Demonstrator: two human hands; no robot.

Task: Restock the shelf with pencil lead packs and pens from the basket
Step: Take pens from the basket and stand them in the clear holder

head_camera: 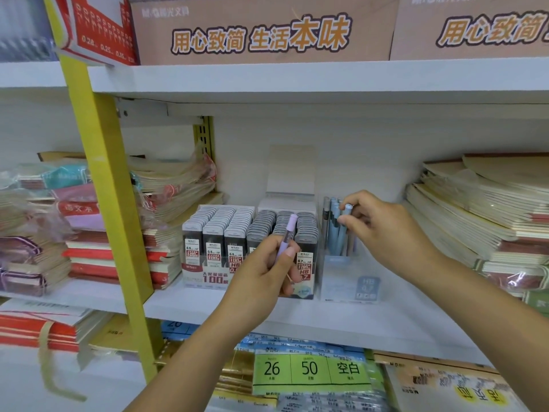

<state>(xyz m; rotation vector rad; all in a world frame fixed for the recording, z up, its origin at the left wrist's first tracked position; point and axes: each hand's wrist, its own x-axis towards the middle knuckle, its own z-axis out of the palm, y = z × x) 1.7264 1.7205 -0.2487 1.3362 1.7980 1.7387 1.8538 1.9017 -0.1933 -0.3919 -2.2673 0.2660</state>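
My left hand (pixel 267 272) grips a lilac pen (pixel 287 233) upright in front of the display box of pencil lead packs (pixel 225 242), which stands on the white shelf (pixel 184 304). My right hand (pixel 383 233) pinches the top of a light blue pen (pixel 346 214). That pen stands among other blue pens (pixel 334 233) in a clear holder (pixel 347 278) just right of the lead packs. The basket is out of view.
Stacks of notebooks fill the shelf at the left (pixel 98 233) and right (pixel 487 215). A yellow upright post (pixel 110 188) crosses the left side. Cardboard boxes (pixel 261 31) sit on the shelf above. Labelled paper packs (pixel 309 370) lie below.
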